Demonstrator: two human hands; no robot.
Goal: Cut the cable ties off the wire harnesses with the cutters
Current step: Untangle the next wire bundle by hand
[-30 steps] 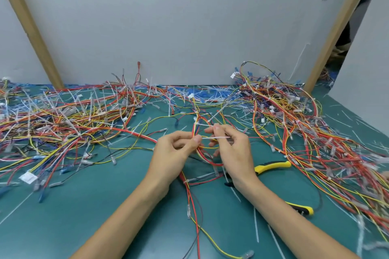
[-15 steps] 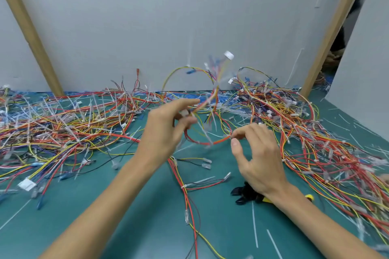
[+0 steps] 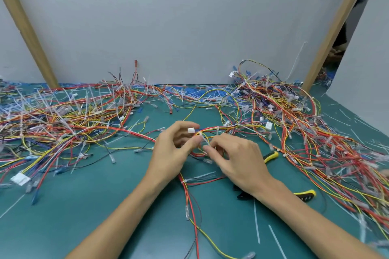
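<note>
My left hand [image 3: 174, 149] grips a wire harness [image 3: 219, 129] of red, yellow and orange wires near its white connector [image 3: 191, 130], low over the green mat. My right hand [image 3: 237, 157] pinches a thin white cable tie [image 3: 204, 139] sticking out of that harness, just right of my left thumb. The cutters [image 3: 271, 156], with yellow and black handles, lie on the mat under and behind my right wrist; one handle shows beyond the hand, the other handle by my forearm, the jaws partly hidden.
A large tangle of harnesses [image 3: 63, 118] covers the left of the green mat [image 3: 94, 206], and another heap [image 3: 315, 132] spreads along the right. Loose cut ties [image 3: 255, 214] lie near my right forearm. A grey wall [image 3: 189, 27] with wooden posts closes the back.
The harness was swung up in the air half a second ago and has come back down. Both hands have closed in together on it, my right hand now pinching a tie.
</note>
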